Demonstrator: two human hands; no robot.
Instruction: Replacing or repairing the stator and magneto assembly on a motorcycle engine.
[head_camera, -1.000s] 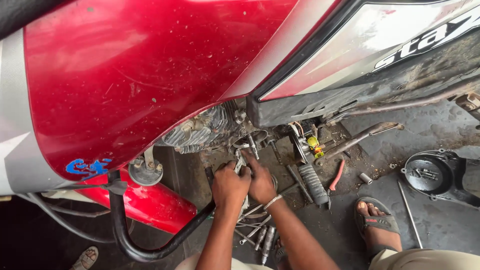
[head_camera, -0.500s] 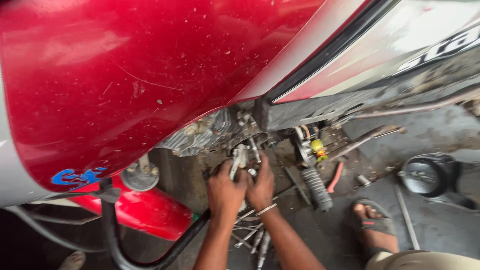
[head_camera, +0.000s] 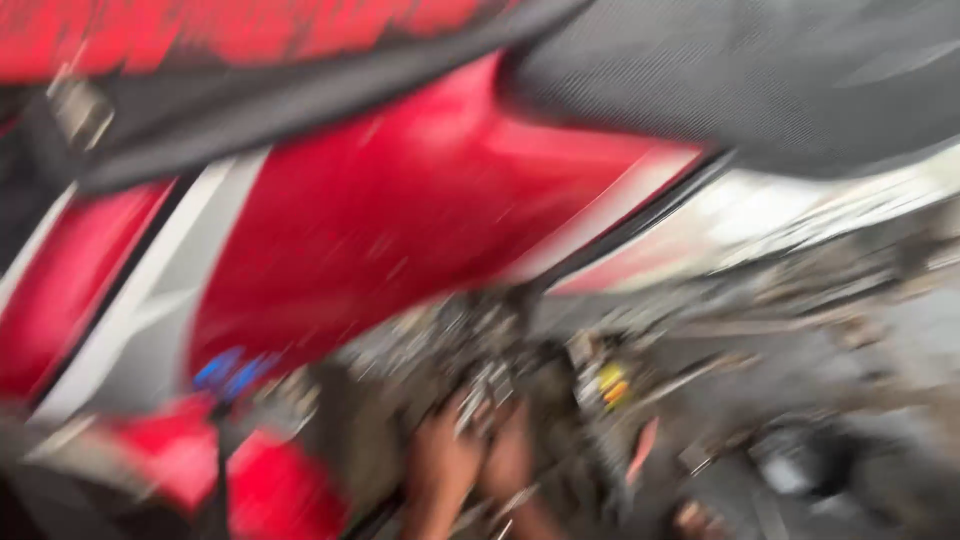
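Here, through heavy motion blur, I see my left hand (head_camera: 440, 470) and right hand (head_camera: 510, 462) side by side at six o'clock in the head view, both pressed up against a small metal part (head_camera: 478, 392) at the motorcycle's engine (head_camera: 440, 340), just under the red fuel tank (head_camera: 400, 230). The part sits at twelve o'clock from my knuckles, touching the fingers; whether either hand clasps it or merely rests on it I cannot tell. The black seat (head_camera: 740, 80) fills two o'clock. I judge the step to be fitting or loosening this part; the next move calls for a steadier view and firm fingertip purchase.
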